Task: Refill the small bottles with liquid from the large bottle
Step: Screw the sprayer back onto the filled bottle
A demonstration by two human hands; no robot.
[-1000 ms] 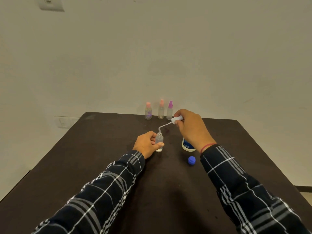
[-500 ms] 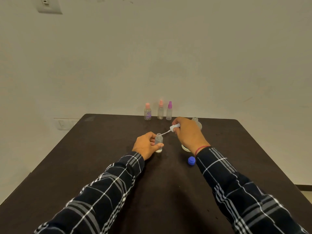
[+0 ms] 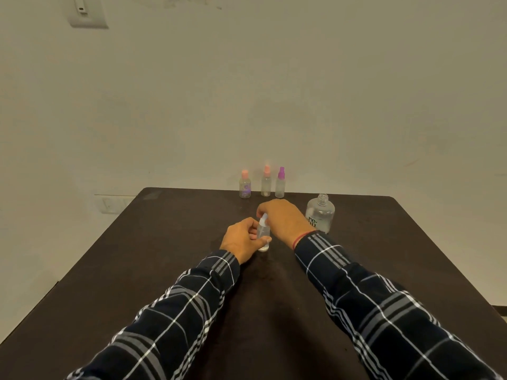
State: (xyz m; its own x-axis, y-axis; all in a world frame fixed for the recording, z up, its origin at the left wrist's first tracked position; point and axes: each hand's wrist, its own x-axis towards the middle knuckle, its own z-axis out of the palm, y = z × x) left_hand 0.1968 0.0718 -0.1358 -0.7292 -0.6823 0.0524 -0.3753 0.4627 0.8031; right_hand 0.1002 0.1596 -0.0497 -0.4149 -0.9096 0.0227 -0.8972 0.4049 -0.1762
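Observation:
A small clear bottle [image 3: 264,233] stands on the dark table [image 3: 164,242], held at its side by my left hand [image 3: 241,238]. My right hand [image 3: 282,219] sits over its top, fingers closed on the white spray cap [image 3: 262,220], which rests on the bottle's neck. The large clear bottle [image 3: 320,213] stands uncapped just right of my right hand. Three small bottles line the far edge: pink-capped [image 3: 245,185], orange-capped [image 3: 266,181] and purple-capped [image 3: 280,183]. The blue cap seen earlier is hidden behind my right sleeve.
A pale wall rises right behind the table's far edge, with a switch plate [image 3: 87,15] high on the left and a socket [image 3: 109,204] low on the left. My plaid sleeves cross the near half of the table.
My right hand brought the white spray cap with its tube down from above right and into the small bottle. It moved left, uncovering the large bottle. My left hand stayed put.

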